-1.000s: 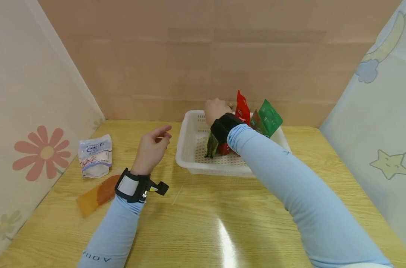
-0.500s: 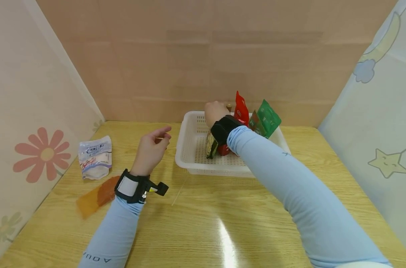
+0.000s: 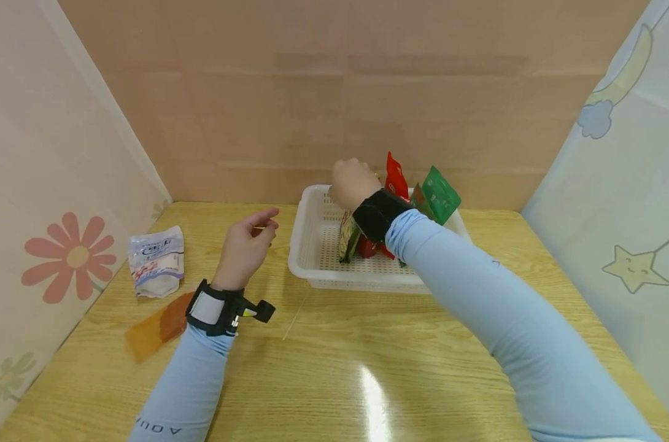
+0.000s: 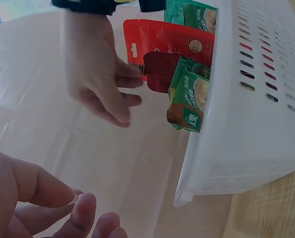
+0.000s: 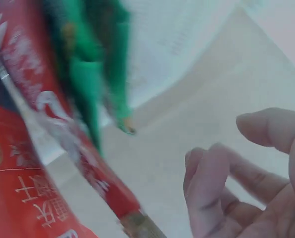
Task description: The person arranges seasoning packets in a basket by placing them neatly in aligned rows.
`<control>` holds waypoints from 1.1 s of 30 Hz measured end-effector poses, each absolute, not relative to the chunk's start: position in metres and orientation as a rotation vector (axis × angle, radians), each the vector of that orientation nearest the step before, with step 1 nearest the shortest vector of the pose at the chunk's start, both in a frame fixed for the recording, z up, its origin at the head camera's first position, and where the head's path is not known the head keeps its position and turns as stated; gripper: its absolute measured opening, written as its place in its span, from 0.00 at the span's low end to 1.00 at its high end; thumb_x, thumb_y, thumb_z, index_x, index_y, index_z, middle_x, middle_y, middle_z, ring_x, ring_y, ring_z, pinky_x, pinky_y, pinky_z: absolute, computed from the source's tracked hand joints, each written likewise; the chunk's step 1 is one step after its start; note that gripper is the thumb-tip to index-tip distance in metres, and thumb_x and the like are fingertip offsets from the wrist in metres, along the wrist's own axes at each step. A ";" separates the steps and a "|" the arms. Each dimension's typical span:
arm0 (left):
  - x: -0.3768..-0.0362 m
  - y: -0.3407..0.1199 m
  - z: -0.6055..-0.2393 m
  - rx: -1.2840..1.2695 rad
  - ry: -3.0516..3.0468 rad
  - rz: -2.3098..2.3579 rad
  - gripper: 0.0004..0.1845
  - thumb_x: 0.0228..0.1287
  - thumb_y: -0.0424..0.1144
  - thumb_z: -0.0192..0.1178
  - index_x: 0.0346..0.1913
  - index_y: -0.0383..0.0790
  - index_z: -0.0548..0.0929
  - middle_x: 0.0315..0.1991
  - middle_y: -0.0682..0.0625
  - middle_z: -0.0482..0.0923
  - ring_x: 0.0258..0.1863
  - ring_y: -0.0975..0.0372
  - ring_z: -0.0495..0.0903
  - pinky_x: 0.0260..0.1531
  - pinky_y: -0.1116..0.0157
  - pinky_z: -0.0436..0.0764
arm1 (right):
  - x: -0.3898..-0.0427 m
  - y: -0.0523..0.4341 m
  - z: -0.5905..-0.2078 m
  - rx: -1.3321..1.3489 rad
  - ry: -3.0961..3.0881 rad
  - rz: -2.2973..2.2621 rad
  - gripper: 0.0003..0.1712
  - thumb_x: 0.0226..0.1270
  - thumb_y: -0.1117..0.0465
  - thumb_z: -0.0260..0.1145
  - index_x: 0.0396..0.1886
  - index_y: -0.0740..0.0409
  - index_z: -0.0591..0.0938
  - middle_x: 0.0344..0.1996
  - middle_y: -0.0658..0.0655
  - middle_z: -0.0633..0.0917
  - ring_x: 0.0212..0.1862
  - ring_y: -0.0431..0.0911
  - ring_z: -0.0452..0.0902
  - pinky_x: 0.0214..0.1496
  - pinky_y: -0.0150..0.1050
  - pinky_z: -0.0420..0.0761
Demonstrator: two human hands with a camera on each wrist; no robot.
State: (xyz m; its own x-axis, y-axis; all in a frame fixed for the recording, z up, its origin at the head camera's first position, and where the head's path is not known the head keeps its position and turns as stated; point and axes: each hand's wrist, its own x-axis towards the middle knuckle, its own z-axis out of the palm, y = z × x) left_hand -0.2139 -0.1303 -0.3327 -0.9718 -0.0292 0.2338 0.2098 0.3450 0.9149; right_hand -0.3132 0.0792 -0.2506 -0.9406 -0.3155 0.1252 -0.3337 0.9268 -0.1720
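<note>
Now the right hand (image 3: 350, 181) has lifted a little above the packets and pulled back from them, so it looks like it has let go and holds nothing; in the left wrist view its fingers (image 4: 118, 101) hang loose and a bit curled, just beside the red packet (image 4: 170, 49) but not touching it. Nearest, on the left of the wooden surface (image 3: 367, 368), an orange flat piece (image 3: 156, 322) lies by the left wrist, and a white pouch (image 3: 156, 258) lies just past it. The left hand (image 3: 246, 245) has stayed where it was, held up over the surface, fingers softly curled with nothing in them. Farther off, the white basket (image 3: 312, 264) sits by the far wall. Inside it the packets stand on end, side by side: a small dark one on the left, the red packet tall and shiny with a pointed top, and green packets (image 3: 439, 195) leaning to the right. My guess is that the red packet has just been stood in the basket.
</note>
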 end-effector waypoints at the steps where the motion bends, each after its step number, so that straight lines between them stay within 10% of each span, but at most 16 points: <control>1: -0.215 -0.131 -0.333 -0.166 -2.396 -1.679 0.19 0.73 0.33 0.53 0.64 0.40 0.79 0.48 0.43 0.80 0.40 0.55 0.77 0.29 0.70 0.75 | -0.308 0.081 -0.245 0.516 -2.983 0.315 0.11 0.71 0.60 0.60 0.45 0.60 0.83 0.38 0.59 0.83 0.36 0.54 0.78 0.37 0.47 0.81; 7: -0.217 -0.136 -0.334 -0.161 -2.392 -1.674 0.19 0.74 0.34 0.52 0.64 0.38 0.78 0.49 0.42 0.79 0.41 0.55 0.78 0.35 0.69 0.78 | -0.279 0.097 -0.230 0.602 -2.896 0.559 0.15 0.72 0.57 0.60 0.50 0.57 0.86 0.46 0.56 0.85 0.40 0.49 0.80 0.37 0.42 0.81; 19: -0.218 -0.183 -0.333 -0.050 -2.391 -1.582 0.19 0.76 0.38 0.49 0.65 0.39 0.78 0.51 0.41 0.78 0.44 0.56 0.77 0.42 0.72 0.79 | -0.208 0.133 -0.264 0.791 -2.696 0.852 0.09 0.71 0.56 0.65 0.40 0.55 0.88 0.22 0.48 0.83 0.18 0.43 0.71 0.23 0.39 0.73; 27: -0.216 -0.264 -0.342 0.186 -2.534 -1.338 0.24 0.76 0.46 0.47 0.68 0.37 0.75 0.57 0.37 0.76 0.44 0.60 0.76 0.34 0.75 0.76 | -0.174 0.153 -0.296 0.843 -2.713 0.850 0.08 0.70 0.58 0.66 0.41 0.54 0.88 0.22 0.42 0.82 0.20 0.38 0.72 0.24 0.36 0.73; 33: -0.223 -0.333 -0.356 0.424 -2.743 -1.109 0.32 0.76 0.50 0.43 0.74 0.33 0.62 0.62 0.26 0.68 0.56 0.38 0.68 0.51 0.46 0.72 | -0.157 0.169 -0.312 0.809 -2.742 0.910 0.07 0.70 0.61 0.66 0.41 0.56 0.88 0.27 0.43 0.85 0.27 0.36 0.76 0.30 0.35 0.77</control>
State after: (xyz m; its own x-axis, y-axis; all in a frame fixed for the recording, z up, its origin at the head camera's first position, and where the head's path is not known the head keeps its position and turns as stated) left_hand -0.2234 -0.3328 -0.3562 -0.9484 -0.3151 0.0345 -0.2026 0.6862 0.6986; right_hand -0.1575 0.1693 -0.3116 -0.8453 -0.4477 0.2916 -0.5332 0.6723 -0.5136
